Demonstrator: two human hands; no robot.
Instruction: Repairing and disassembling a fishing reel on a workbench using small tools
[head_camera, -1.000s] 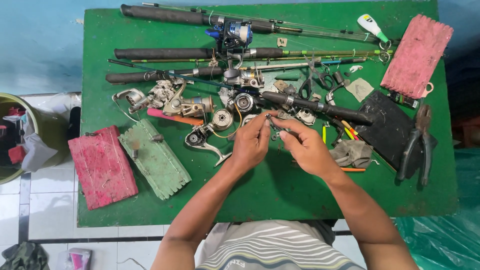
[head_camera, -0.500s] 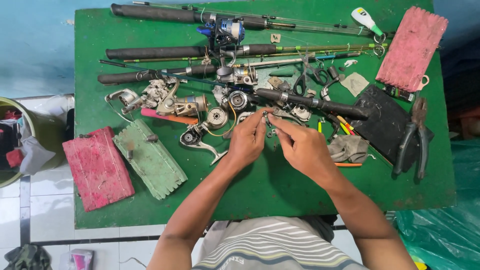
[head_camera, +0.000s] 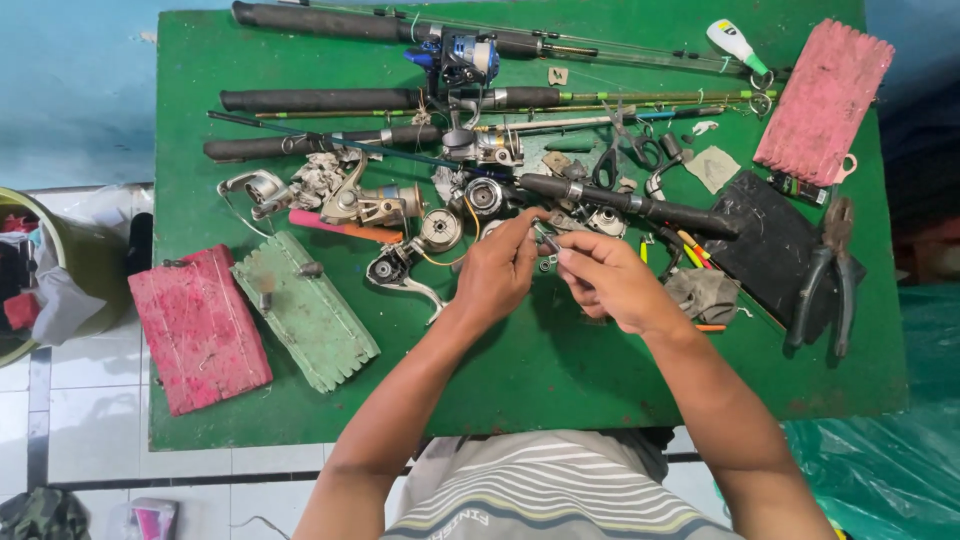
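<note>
Fingers (head_camera: 528, 232) of the left hand (head_camera: 497, 272) pinch one end of a small metal part (head_camera: 549, 243), and the right hand (head_camera: 612, 282) closes thumb and forefinger narrowly on its other end, so the piece sits between both hands at the centre of the frame, lifted just above the surface (head_camera: 560, 370), seemingly to bring it up close where both hands can work on it. What the part is exactly is too small to tell.

Just above the hands lies a dark rod handle (head_camera: 640, 205) running toward the right, with loose reel pieces around it, kept within easy reach. Left of the hands sit an opened reel body (head_camera: 405, 262) and another reel (head_camera: 370, 203), beside an orange-pink stick (head_camera: 345, 228).

Further out, three fishing rods (head_camera: 330, 100) lie side by side along the top of the frame, one carrying a blue reel (head_camera: 465, 55). Scissors (head_camera: 620, 150) rest upper right of centre, pliers (head_camera: 828, 280) at the right edge. A green foam block (head_camera: 305, 310) and a pink foam block (head_camera: 198, 328) lie at lower left; another pink block (head_camera: 825, 95) is at upper right.
</note>
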